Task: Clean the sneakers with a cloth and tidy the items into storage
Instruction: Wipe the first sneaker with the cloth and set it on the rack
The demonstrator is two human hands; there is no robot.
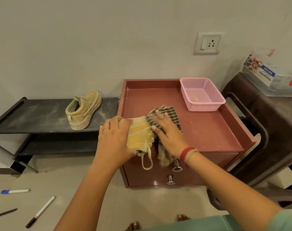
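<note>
The left hand (115, 139) grips a yellow sneaker (139, 135), fingers curled round its side, and holds it over the front left corner of a maroon cabinet (208, 130). A lace loop hangs down in front of the drawers. The right hand (168, 135) lies flat on a striped cloth (167, 110), fingers straight and spread, pressing it against the sneaker; the cloth's end droops below the wrist. A second sneaker (83, 110) stands on the dusty top shelf of a black rack (33, 114), left of the cabinet. A pink basket (202, 94) sits at the cabinet's back right corner. Three pens (40, 211) lie on the floor.
</note>
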